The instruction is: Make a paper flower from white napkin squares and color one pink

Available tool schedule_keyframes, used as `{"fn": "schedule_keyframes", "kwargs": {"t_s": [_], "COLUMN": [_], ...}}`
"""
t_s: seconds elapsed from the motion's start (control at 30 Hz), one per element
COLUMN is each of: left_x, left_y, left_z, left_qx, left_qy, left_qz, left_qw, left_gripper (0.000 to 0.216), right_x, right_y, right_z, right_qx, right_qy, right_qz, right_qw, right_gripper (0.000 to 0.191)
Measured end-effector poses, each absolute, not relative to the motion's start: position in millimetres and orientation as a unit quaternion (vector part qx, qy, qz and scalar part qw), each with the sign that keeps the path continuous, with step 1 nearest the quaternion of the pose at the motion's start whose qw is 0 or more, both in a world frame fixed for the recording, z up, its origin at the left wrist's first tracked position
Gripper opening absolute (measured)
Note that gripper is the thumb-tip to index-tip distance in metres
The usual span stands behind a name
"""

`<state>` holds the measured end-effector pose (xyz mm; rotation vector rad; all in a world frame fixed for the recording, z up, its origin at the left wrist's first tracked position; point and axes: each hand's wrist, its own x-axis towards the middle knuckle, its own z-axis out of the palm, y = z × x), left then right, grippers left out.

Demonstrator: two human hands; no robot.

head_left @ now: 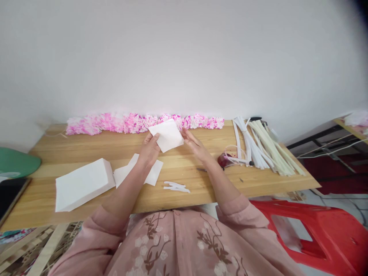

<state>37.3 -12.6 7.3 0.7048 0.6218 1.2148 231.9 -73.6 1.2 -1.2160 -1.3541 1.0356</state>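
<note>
My left hand (149, 148) pinches the lower left edge of a square white tissue sheet (168, 135) and holds it above the wooden table (86, 147). My right hand (194, 144) touches the sheet's right edge with its fingers stretched out. A thick stack of white tissue (82, 184) lies at the front left, with loose sheets (129, 173) beside it under my left forearm. Small white paper strips (176, 187) lie near the front edge.
A row of pink and white paper flowers (138, 122) runs along the wall. A bundle of white and cream sticks (266, 147) and a red tool (225, 160) lie at the right. A red plastic stool (316, 234) stands at the lower right, a green object (15, 163) at the left.
</note>
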Motion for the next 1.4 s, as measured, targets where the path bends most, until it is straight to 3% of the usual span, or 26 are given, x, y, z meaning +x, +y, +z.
{"fn": "schedule_keyframes", "kwargs": {"t_s": [0.17,0.37,0.5,0.6,1.23,1.4], "left_x": [37.5,41.8,46.5,48.2,73.6,63.5], "left_y": [-11.6,-19.4,-23.8,-23.3,-36.0,-28.9], "left_z": [5.8,7.1,8.7,8.8,-8.4,-8.4], "left_qx": [0.320,0.378,0.430,0.432,0.390,0.380], "left_qy": [0.290,0.280,0.268,0.269,0.353,0.376], "left_qz": [0.549,0.518,0.508,0.502,0.552,0.518], "left_qw": [0.715,0.714,0.697,0.699,0.646,0.668], "left_gripper": [0.027,0.038,0.034,0.030,0.024,0.026], "right_x": [232.5,231.3,226.2,223.6,219.1,219.4], "right_y": [-76.3,-69.5,-62.4,-58.9,-56.5,-62.4], "right_z": [2.3,-0.9,-14.5,-21.2,-23.0,-13.2], "right_qx": [-0.532,-0.539,-0.510,-0.498,-0.478,-0.458], "right_qy": [-0.637,-0.598,-0.530,-0.483,-0.468,-0.462], "right_qz": [0.359,0.340,0.400,0.443,0.456,0.496], "right_qw": [0.427,0.486,0.546,0.568,0.587,0.575], "right_gripper": [0.065,0.067,0.042,0.036,0.049,0.043]}}
